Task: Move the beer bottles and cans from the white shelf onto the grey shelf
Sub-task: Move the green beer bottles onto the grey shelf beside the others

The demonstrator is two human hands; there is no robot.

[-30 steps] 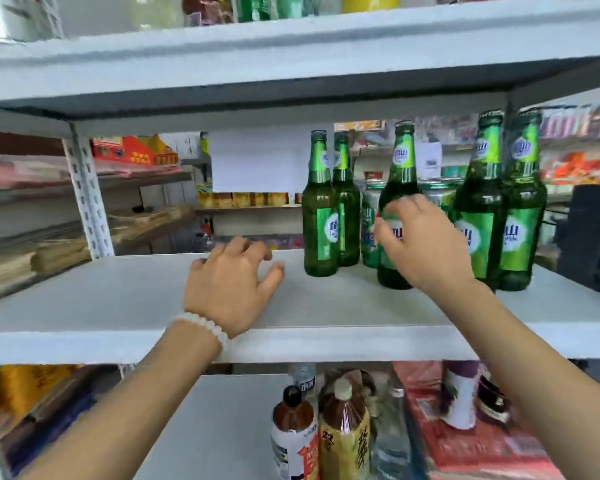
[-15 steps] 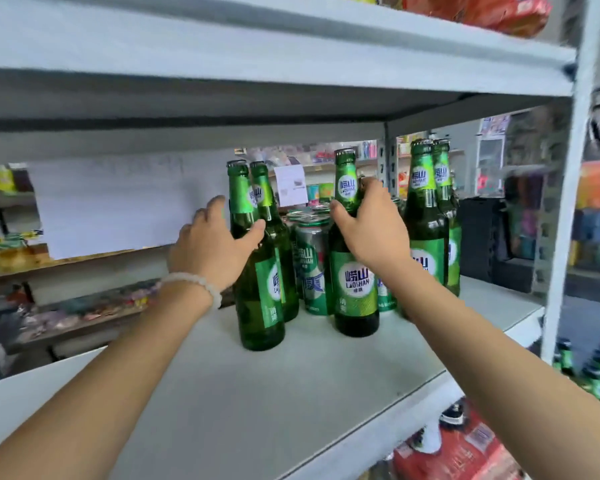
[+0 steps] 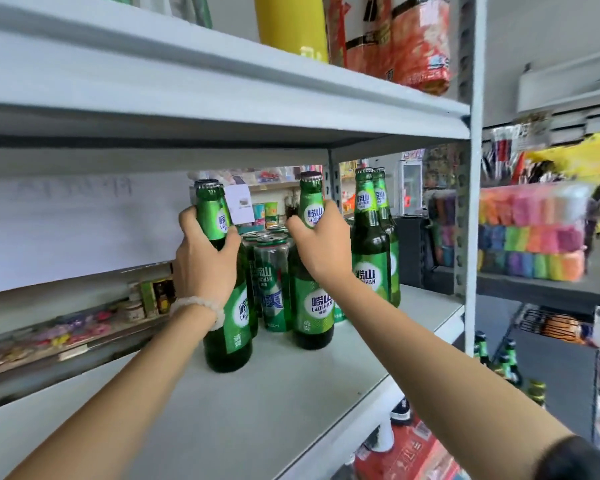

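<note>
Beer bottles stand upright on the white shelf (image 3: 222, 410) at the centre of the frame, necks pointing straight up, and each of the hands has closed around one. Both forearms reach up from the lower corners of the frame. The left hand (image 3: 203, 259), with a pale bead bracelet (image 3: 196, 304) at the wrist, wraps the shoulder and lower neck of the nearest green bottle (image 3: 227, 306), thumb on the right of the neck and fingers curled round its left side. The right hand (image 3: 321, 245) grips the neck of the second green bottle (image 3: 310, 299), just right of centre, fingers folded over the neck label.

Both bottles rest with their bases on the shelf board. Their body labels read "LAOSHAN" under Chinese characters; the neck labels carry the same mark.

Between and just behind the two held bottles stands a cluster of green cans (image 3: 271, 282), upright, the front one printed with the same brand. Further right, near the shelf's rear post, two more green bottles (image 3: 371, 244) stand upright, one close behind the other, with "LAOSHAN" labels.

At the top of the frame, the shelf above carries a yellow container (image 3: 291, 22) and red snack packets (image 3: 409, 39).
</note>
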